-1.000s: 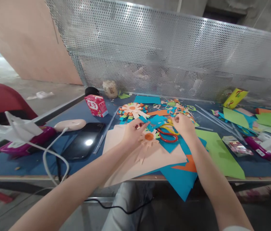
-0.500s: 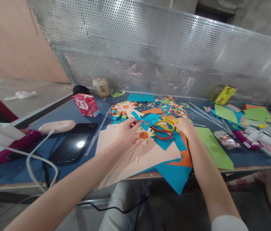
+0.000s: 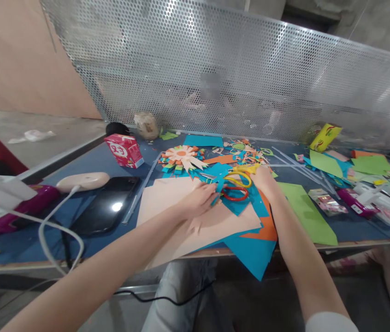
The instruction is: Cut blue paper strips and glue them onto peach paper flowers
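Observation:
My left hand [image 3: 200,199] is closed with its fingertips pinching a narrow blue paper strip [image 3: 220,185], above the peach paper sheets [image 3: 167,207]. It covers a small peach paper flower, of which only the ribbon tails [image 3: 195,226] show clearly. My right hand [image 3: 263,180] is wrapped round a yellow hot glue gun [image 3: 246,169], partly hidden by the fingers; a black cord runs down beside the wrist. Between the hands lie scissors [image 3: 235,193] with a red and a yellow handle loop. Behind the left hand lies a larger layered paper rosette [image 3: 183,157].
Blue sheets [image 3: 250,253] overhang the table's front edge; a green sheet [image 3: 307,214] lies at right. Paper scraps [image 3: 245,152] are heaped behind. At left are a black phone [image 3: 107,205], a red box [image 3: 124,150] and white cables. A perforated metal screen [image 3: 181,60] stands along the back.
My left hand has moved right and slightly nearer, bringing the blue strip over the small flower and covering it. My right hand has barely shifted, still holding the glue gun.

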Demonstrator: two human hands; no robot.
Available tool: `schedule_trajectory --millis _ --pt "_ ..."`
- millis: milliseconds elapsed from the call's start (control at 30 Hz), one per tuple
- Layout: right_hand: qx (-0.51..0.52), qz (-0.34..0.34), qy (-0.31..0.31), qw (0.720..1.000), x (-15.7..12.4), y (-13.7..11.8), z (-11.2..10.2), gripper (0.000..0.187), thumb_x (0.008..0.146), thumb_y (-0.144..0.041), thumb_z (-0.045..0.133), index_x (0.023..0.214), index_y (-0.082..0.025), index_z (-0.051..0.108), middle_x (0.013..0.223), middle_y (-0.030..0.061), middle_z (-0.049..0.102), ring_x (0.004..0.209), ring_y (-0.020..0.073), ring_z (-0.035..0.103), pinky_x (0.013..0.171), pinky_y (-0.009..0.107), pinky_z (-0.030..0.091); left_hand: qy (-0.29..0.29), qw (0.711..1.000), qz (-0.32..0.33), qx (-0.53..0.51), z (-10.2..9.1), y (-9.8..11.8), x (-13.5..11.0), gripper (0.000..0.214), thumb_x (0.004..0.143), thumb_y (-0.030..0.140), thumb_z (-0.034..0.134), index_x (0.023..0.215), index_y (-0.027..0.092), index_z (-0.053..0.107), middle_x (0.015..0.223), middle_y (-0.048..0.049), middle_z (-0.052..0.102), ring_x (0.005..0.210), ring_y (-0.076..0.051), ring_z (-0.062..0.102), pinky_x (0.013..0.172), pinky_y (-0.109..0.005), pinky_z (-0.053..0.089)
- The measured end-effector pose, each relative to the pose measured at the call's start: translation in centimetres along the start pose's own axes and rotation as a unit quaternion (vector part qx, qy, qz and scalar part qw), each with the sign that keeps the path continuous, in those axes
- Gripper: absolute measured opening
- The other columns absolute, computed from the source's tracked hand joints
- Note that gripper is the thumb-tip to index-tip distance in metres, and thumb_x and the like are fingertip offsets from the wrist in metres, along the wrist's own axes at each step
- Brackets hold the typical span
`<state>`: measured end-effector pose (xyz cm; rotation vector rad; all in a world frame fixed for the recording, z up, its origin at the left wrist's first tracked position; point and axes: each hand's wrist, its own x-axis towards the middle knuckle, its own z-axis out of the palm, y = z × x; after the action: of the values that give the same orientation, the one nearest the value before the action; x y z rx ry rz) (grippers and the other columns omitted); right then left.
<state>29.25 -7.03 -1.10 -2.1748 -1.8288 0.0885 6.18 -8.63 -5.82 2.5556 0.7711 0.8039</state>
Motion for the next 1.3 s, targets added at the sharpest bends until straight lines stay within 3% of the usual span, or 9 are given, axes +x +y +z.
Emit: schedule_trajectory --millis 200,300,433,500,600,667,800,967,1300 --pt "0.044 0.047 0.051 0.997 -0.3 -0.8 -0.2 0.036 0.081 -0.016 0.043 0.117 -0.008 0.046 0.100 0.0196 0.063 0.091 0.0261 0.062 0.073 0.031 0.046 -0.080 0.991 0.038 0.101 0.4 0.6 0.3 0.028 0.089 0.025 0.024 0.087 0.018 0.051 0.110 -0.0144 0.060 0.106 -0.023 0.054 0.087 -0.038 0.032" --pt "0.116 0.060 0.113 0.985 -0.2 -0.6 -0.7 0.037 0.083 -0.019 0.039 0.117 -0.006 0.041 0.101 0.0202 0.062 0.090 0.0245 0.062 0.073 0.031 0.046 -0.075 0.991 0.025 0.104 0.4 0.7 0.3 0.029 0.089 0.025 0.022 0.092 0.018 0.050 0.108 -0.0139 0.061 0.099 -0.024 0.057 0.084 -0.040 0.031" --pt "0.297 0.046 0.187 0.935 0.5 0.2 -0.8 0.036 0.072 -0.025 0.054 0.105 -0.011 0.050 0.098 0.0142 0.065 0.090 0.0224 0.062 0.075 0.030 0.046 -0.030 0.997 0.000 0.070 0.4 0.5 0.2 0.025 0.088 0.029 0.029 0.084 0.019 0.052 0.090 -0.0091 0.065 0.087 -0.021 0.059 0.086 -0.038 0.032" --pt "0.413 0.031 0.138 0.900 1.0 0.4 -0.5 0.037 0.063 -0.027 0.062 0.096 -0.013 0.055 0.090 0.0098 0.067 0.083 0.0211 0.063 0.070 0.029 0.048 0.025 0.999 -0.022 0.034 0.0 0.5 0.3 0.023 0.086 0.031 0.035 0.081 0.021 0.055 0.086 -0.0067 0.066 0.085 -0.020 0.059 0.086 -0.036 0.034" --pt "0.521 0.013 0.046 0.852 1.2 -0.1 0.2 0.031 0.057 -0.030 0.065 0.083 -0.016 0.057 0.079 0.0049 0.067 0.070 0.0180 0.063 0.057 0.027 0.048 0.176 0.981 -0.074 -0.045 -1.2 0.8 0.9 0.021 0.082 0.036 0.046 0.076 0.021 0.059 0.091 -0.0059 0.066 0.092 -0.020 0.057 0.083 -0.032 0.038" --pt "0.540 0.005 0.011 0.842 0.9 -0.9 0.4 0.028 0.057 -0.031 0.064 0.079 -0.017 0.055 0.076 0.0039 0.067 0.062 0.0164 0.063 0.049 0.025 0.046 0.271 0.946 -0.147 -0.105 -2.2 0.6 1.7 0.022 0.076 0.039 0.053 0.067 0.019 0.060 0.077 -0.0044 0.064 0.077 -0.017 0.057 0.071 -0.028 0.041" --pt "0.574 -0.060 -0.048 0.815 -1.0 -2.9 0.0 0.027 0.064 -0.036 0.059 0.084 -0.020 0.049 0.067 0.0005 0.065 0.048 0.0144 0.060 0.036 0.022 0.037 0.365 0.853 -0.243 -0.283 -3.6 -1.0 3.0 0.023 0.067 0.040 0.062 0.065 0.017 0.060 0.056 0.0015 0.055 0.051 -0.010 0.046 0.052 -0.024 0.036" --pt "0.495 -0.164 -0.083 0.849 -3.2 -4.6 -0.4 0.026 0.071 -0.040 0.056 0.087 -0.020 0.053 0.053 -0.0031 0.058 0.043 0.0132 0.056 0.041 0.024 0.042 0.420 0.812 -0.268 -0.303 -3.9 -3.3 2.6 0.022 0.061 0.036 0.067 0.064 0.016 0.060 0.055 0.0022 0.056 0.052 -0.008 0.049 0.050 -0.021 0.036" --pt "0.377 -0.160 -0.030 0.912 -3.8 -5.5 0.5 0.017 0.076 -0.037 0.053 0.074 -0.021 0.054 0.051 -0.0022 0.051 0.038 0.0104 0.044 0.039 0.025 0.038 0.453 0.779 -0.268 -0.341 -4.5 -3.5 2.3 0.019 0.062 0.031 0.066 0.060 0.016 0.054 0.052 0.0029 0.051 0.049 -0.007 0.046 0.045 -0.019 0.032"
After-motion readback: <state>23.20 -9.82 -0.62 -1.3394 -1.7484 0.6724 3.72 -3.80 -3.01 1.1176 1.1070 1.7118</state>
